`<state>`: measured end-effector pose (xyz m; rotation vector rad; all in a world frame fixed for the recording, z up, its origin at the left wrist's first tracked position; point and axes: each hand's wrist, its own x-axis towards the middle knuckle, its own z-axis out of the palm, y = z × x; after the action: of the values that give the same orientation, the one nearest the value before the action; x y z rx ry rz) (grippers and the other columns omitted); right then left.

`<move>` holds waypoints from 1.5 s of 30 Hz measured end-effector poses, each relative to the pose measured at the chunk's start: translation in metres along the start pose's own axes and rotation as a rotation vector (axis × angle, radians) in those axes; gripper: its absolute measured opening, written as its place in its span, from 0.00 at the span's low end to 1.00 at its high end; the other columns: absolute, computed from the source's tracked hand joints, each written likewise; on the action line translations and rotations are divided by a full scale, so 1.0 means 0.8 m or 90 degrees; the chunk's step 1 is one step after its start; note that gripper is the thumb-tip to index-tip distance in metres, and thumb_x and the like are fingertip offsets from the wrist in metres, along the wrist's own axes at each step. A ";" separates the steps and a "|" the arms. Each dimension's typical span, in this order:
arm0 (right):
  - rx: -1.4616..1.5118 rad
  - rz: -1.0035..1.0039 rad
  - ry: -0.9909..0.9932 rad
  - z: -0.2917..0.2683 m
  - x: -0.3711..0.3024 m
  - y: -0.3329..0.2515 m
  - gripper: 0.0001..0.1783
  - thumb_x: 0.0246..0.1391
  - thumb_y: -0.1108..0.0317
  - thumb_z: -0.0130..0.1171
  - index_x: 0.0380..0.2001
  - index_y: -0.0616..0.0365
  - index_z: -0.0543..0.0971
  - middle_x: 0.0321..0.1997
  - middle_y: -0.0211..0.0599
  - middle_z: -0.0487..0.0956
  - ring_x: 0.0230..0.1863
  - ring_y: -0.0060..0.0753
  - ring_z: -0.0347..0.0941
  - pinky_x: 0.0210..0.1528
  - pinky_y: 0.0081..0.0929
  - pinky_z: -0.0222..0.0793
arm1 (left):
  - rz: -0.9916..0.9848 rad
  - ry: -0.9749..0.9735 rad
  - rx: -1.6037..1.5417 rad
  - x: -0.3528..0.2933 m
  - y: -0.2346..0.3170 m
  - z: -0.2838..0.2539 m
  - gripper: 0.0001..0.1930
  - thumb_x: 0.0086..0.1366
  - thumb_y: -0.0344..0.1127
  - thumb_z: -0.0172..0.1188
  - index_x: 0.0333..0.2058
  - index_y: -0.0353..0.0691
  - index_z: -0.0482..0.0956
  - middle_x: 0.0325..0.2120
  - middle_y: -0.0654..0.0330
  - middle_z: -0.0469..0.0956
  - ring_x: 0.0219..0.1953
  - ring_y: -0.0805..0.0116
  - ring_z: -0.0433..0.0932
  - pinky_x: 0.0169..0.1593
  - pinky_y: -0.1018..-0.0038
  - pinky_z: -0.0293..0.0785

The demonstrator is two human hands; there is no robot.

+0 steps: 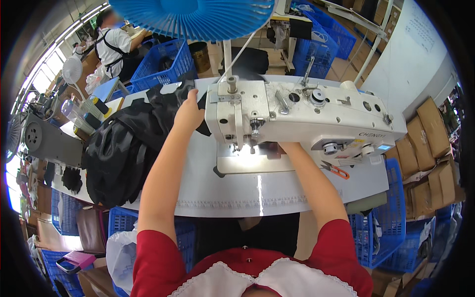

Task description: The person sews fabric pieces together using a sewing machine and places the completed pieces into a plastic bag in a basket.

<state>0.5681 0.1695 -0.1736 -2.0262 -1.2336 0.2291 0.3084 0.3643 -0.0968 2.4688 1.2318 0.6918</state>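
A white industrial sewing machine (297, 106) stands across the table before me, its lamp lighting the needle area. Left of the machine head, my left hand (190, 113) is closed on a piece of black fabric (203, 126), which shows on both sides of the fingers. My right hand (288, 147) reaches under the machine arm from the right; its fingers are hidden there. Some dark material lies by the lit needle plate (237, 165). A large heap of black fabric pieces (121, 148) covers the left part of the table.
Orange-handled thread snips (336, 170) lie right of my right forearm. A ruler strip (237, 203) runs along the table's front edge. A blue fan (193, 17) hangs over the far side. Blue crates (163, 64) stand around, and a co-worker (116, 47) sits at far left.
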 end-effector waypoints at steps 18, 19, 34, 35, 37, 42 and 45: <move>-0.256 -0.810 -0.076 -0.053 -0.083 -0.057 0.14 0.51 0.66 0.54 0.42 0.53 0.79 0.46 0.31 0.76 0.51 0.35 0.71 0.51 0.31 0.70 | 0.678 -0.234 0.261 -0.176 0.056 -0.035 0.24 0.56 0.31 0.55 0.53 0.43 0.75 0.45 0.62 0.76 0.50 0.61 0.73 0.51 0.66 0.70; -0.233 -0.834 -0.073 -0.048 -0.083 -0.056 0.14 0.52 0.66 0.53 0.41 0.55 0.79 0.45 0.31 0.75 0.51 0.35 0.71 0.52 0.30 0.69 | 0.733 -0.200 0.188 -0.175 0.051 -0.029 0.24 0.56 0.32 0.54 0.54 0.43 0.74 0.49 0.61 0.76 0.52 0.61 0.73 0.52 0.66 0.69; -0.285 -0.565 -0.037 -0.005 -0.135 -0.086 0.06 0.42 0.68 0.56 0.26 0.54 0.73 0.30 0.31 0.71 0.39 0.33 0.69 0.41 0.30 0.68 | 0.482 -0.165 0.247 -0.198 0.064 0.013 0.18 0.54 0.32 0.56 0.45 0.38 0.77 0.49 0.57 0.76 0.46 0.63 0.75 0.45 0.69 0.70; -0.256 -0.567 -0.032 -0.004 -0.135 -0.084 0.06 0.42 0.69 0.56 0.26 0.55 0.73 0.31 0.32 0.72 0.39 0.33 0.70 0.41 0.30 0.68 | 0.486 -0.129 0.206 -0.199 0.060 0.016 0.18 0.53 0.32 0.57 0.44 0.38 0.78 0.48 0.58 0.77 0.46 0.64 0.75 0.45 0.69 0.70; -0.225 -0.565 -0.030 -0.002 -0.136 -0.082 0.06 0.41 0.69 0.57 0.25 0.56 0.74 0.32 0.32 0.74 0.39 0.33 0.71 0.41 0.30 0.69 | 0.482 -0.111 0.190 -0.201 0.058 0.023 0.17 0.53 0.32 0.57 0.43 0.39 0.79 0.47 0.59 0.78 0.47 0.64 0.75 0.45 0.69 0.70; -0.220 -0.535 -0.015 -0.001 -0.145 -0.089 0.12 0.43 0.71 0.58 0.34 0.56 0.78 0.41 0.33 0.78 0.45 0.32 0.74 0.47 0.32 0.66 | 0.479 -0.085 0.177 -0.203 0.059 0.027 0.17 0.51 0.31 0.58 0.43 0.39 0.80 0.47 0.59 0.80 0.46 0.65 0.76 0.45 0.68 0.71; -0.210 -0.521 -0.008 0.002 -0.146 -0.088 0.11 0.42 0.71 0.58 0.34 0.54 0.79 0.41 0.31 0.79 0.43 0.31 0.74 0.47 0.31 0.64 | 0.481 -0.081 0.166 -0.202 0.059 0.027 0.18 0.50 0.31 0.59 0.42 0.39 0.80 0.47 0.59 0.80 0.46 0.65 0.76 0.44 0.68 0.71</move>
<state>0.4573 0.0927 -0.1525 -1.5937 -2.0901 -0.3764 0.2680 0.2053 -0.1398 3.1487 0.3203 0.5410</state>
